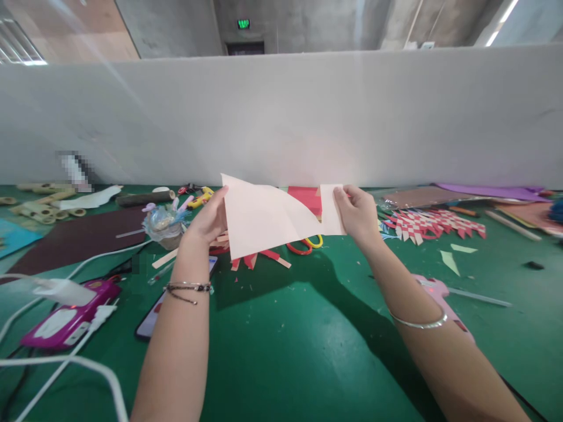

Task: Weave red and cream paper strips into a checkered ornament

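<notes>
A pale pink sheet of paper is held up above the table, its upper edge curving down to a low point near the right-hand strip. My left hand pinches its left edge. Closed on the narrow right strip of the paper is my right hand, thumb in front. Whether the strip and the larger part are still joined cannot be told. Behind the paper, partly hidden, lie scissors with red and yellow handles, a red paper piece and red-and-pink paper strips.
A pink glue gun lies under my right forearm, a phone beside my left. At left are a purple power strip with white cables and a plastic-wrapped pot. Woven red paper lies right; a grey partition stands behind.
</notes>
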`<state>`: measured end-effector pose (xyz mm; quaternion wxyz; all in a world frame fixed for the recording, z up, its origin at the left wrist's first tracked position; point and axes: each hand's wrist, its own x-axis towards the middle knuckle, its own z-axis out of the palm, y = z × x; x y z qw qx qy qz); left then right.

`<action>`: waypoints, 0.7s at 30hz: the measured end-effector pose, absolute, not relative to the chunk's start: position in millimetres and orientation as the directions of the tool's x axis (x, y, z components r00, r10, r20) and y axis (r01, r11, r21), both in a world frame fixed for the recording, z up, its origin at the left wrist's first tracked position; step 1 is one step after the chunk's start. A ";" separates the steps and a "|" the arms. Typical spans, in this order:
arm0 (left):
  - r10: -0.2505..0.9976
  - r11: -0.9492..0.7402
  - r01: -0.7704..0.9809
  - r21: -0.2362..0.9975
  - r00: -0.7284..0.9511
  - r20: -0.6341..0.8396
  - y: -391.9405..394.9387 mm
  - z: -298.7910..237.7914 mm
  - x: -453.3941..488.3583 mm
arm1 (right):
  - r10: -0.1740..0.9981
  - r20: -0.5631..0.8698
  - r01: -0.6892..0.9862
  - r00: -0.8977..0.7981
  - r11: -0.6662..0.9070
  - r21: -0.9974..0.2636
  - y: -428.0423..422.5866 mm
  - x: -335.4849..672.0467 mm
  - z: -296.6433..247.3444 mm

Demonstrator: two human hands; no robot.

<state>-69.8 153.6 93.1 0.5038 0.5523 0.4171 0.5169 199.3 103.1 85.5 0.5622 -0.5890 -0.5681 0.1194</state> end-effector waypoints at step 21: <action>0.955 -0.285 0.213 0.934 -0.019 0.296 154.0 97.6 -39.8 | 0.762 0.532 0.511 0.368 0.312 -0.801 100.8 197.3 88.7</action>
